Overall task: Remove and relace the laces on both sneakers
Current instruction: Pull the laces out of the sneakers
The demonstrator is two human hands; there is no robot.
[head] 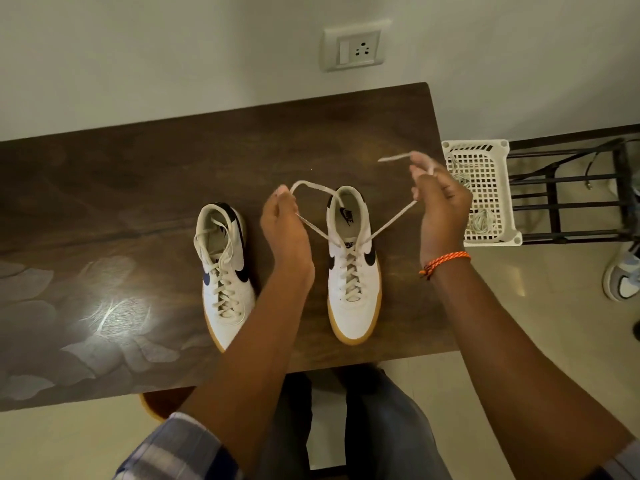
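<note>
Two white sneakers with black swooshes and gum soles stand on the dark wooden table [138, 188], toes toward me. The left sneaker [225, 271] is laced, its lace ends lying loose in the opening. The right sneaker [353, 268] is laced up to the top eyelets. My left hand [282, 230] pinches one end of its cream lace [311, 187], which loops over the shoe's opening. My right hand [440, 206] grips the other end, pulled taut up and to the right, the tip sticking out past my fingers.
A white plastic basket [485, 168] sits on a black metal rack [571, 202] right of the table, holding some cords. A wall socket [356, 46] is above the table. Another shoe [623, 275] lies on the floor at far right.
</note>
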